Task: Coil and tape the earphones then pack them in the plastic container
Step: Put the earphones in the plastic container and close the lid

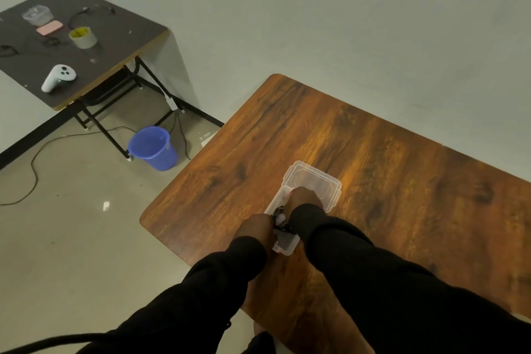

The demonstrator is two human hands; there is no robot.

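Observation:
A clear plastic container (287, 248) lies open on the wooden table (373, 167), its hinged lid (313, 178) folded back on the far side. Black coiled earphones (280, 217) sit in the container's near half, partly hidden between my wrists. My left hand (254, 228) grips the container's left side next to the earphones. My right hand (306, 195) rests over the middle of the container, fingertips on the edge where lid and base meet. Both arms wear black sleeves.
A dark folding table (94, 63) stands at the far left with a tape roll (83, 37), a white controller (58, 77), a pink case (49, 28), a clear tub (38, 15) and loose cables. A blue bucket (153, 148) stands on the floor between the tables.

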